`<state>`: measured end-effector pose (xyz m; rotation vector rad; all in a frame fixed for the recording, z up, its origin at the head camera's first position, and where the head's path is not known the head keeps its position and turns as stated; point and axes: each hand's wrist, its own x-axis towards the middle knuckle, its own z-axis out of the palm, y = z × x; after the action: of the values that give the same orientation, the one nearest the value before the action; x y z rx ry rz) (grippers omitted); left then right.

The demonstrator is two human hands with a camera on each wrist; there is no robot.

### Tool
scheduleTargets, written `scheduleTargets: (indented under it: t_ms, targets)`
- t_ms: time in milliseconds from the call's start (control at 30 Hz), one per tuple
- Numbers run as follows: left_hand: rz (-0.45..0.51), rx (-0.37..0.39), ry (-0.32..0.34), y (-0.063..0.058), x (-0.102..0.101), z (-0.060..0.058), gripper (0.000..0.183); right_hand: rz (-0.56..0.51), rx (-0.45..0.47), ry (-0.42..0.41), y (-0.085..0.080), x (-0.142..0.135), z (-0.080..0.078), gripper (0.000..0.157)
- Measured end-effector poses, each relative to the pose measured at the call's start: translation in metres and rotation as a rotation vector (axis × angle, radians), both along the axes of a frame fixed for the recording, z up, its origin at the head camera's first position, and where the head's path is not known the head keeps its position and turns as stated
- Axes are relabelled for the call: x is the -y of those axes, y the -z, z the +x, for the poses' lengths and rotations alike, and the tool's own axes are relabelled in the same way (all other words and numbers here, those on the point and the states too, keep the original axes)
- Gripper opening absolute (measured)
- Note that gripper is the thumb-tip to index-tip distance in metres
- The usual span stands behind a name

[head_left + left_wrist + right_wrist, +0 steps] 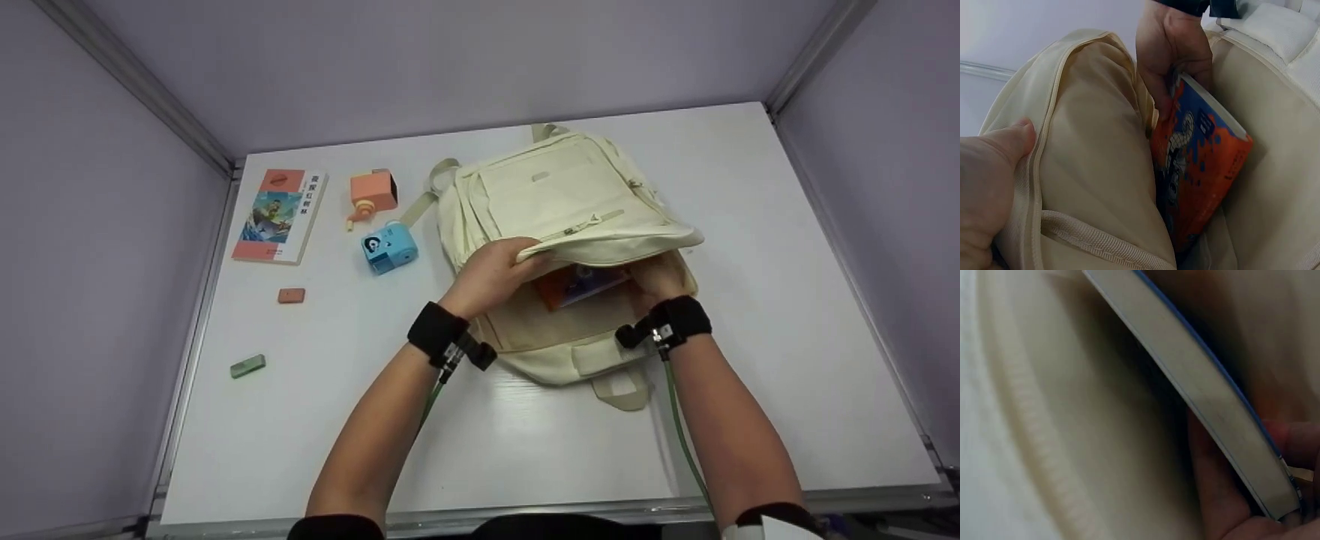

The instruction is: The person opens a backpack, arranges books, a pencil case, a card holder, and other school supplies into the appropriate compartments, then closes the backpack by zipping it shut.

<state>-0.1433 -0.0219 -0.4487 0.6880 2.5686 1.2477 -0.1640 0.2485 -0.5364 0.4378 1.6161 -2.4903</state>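
Observation:
A cream backpack [570,202] lies on the white table with its main opening toward me. My left hand [491,274] grips the upper edge of the opening and lifts it; its thumb shows on the zipper edge [1036,169] in the left wrist view. My right hand [660,277] reaches inside and holds an orange and blue book [581,283] by its corner. The book [1202,169] stands partly down in the bag, with the right hand [1171,50] pinching its top. Up close, the book's page edge [1207,399] crosses the right wrist view.
Left of the bag lie a blue pencil sharpener [389,248], an orange sharpener [371,193] and a second book [280,215]. An orange eraser [291,295] and a green eraser [247,366] sit nearer the left edge. Grey walls enclose the table.

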Motion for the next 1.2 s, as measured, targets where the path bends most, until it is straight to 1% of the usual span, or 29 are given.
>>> scheduleTargets:
  t_ms: [33, 67, 100, 133, 200, 300, 333, 433, 467, 533, 600, 667, 700, 733, 800, 867, 967, 1033, 1100, 1200]
  targets:
    - [0.000, -0.003, 0.000, 0.000, 0.000, 0.000, 0.031, 0.038, 0.009, 0.001, 0.000, 0.001, -0.002, 0.020]
    - [0.002, -0.005, 0.000, 0.000, 0.000, 0.000, 0.031, 0.080, 0.016, 0.003, -0.001, 0.001, -0.003, 0.023]
    - [0.005, -0.005, 0.001, 0.000, 0.000, 0.000, 0.031, 0.095, 0.019, 0.007, -0.001, 0.002, -0.004, 0.027]
    - [0.006, -0.004, 0.001, 0.000, 0.000, 0.000, 0.031, 0.144, 0.019, 0.005, -0.002, 0.002, -0.005, 0.029]
    - [0.010, -0.002, -0.002, 0.000, 0.000, 0.000, 0.031, 0.278, 0.008, -0.011, -0.004, 0.002, -0.007, 0.032]
    - [0.018, 0.006, -0.014, 0.000, 0.001, 0.000, 0.032, 0.397, -0.042, -0.069, -0.006, 0.001, -0.008, 0.040]
    - [0.021, 0.008, -0.017, 0.000, 0.001, 0.000, 0.032, 0.493, -0.062, -0.095, -0.007, 0.000, -0.007, 0.045]
    - [0.024, 0.015, -0.027, 0.000, 0.001, 0.000, 0.032, 0.711, -0.151, -0.169, -0.008, -0.002, -0.004, 0.060]
    - [0.022, 0.018, -0.028, 0.000, 0.001, 0.000, 0.033, 0.835, -0.188, -0.209, -0.009, -0.002, -0.003, 0.061]
    - [0.016, 0.017, -0.030, 0.000, 0.001, 0.001, 0.032, 1.004, -0.228, -0.211, -0.008, -0.002, -0.001, 0.065]
    - [0.010, 0.020, -0.033, 0.001, 0.000, 0.001, 0.033, 1.101, -0.261, -0.201, -0.006, -0.001, 0.001, 0.070]
    - [0.008, 0.021, -0.036, 0.001, 0.000, 0.001, 0.034, 1.146, -0.276, -0.178, -0.003, 0.001, 0.000, 0.074]
    - [0.008, 0.023, -0.037, 0.002, 0.000, 0.002, 0.034, 1.153, -0.276, -0.146, -0.002, 0.002, 0.000, 0.079]
    - [0.008, 0.024, -0.038, 0.002, -0.001, 0.002, 0.034, 1.176, -0.284, -0.138, -0.002, 0.004, 0.000, 0.084]
    - [0.011, 0.024, -0.036, 0.002, -0.001, 0.002, 0.034, 1.246, -0.311, -0.155, -0.002, 0.006, -0.001, 0.087]
    - [0.013, 0.029, -0.034, 0.003, -0.001, 0.002, 0.034, 1.260, -0.314, -0.146, -0.005, 0.007, 0.000, 0.088]
    - [0.008, 0.034, -0.038, 0.003, 0.000, 0.002, 0.033, 1.244, -0.337, -0.159, -0.010, 0.006, 0.003, 0.089]
    - [0.009, 0.042, -0.042, 0.002, 0.000, 0.003, 0.032, 1.217, -0.371, -0.165, -0.014, 0.004, 0.006, 0.089]
    - [0.011, 0.042, -0.042, 0.002, 0.000, 0.003, 0.032, 1.204, -0.430, -0.210, -0.018, 0.002, 0.010, 0.086]
    - [0.024, 0.045, -0.036, 0.001, 0.001, 0.003, 0.033, 1.192, -0.458, -0.272, -0.026, -0.004, 0.022, 0.079]
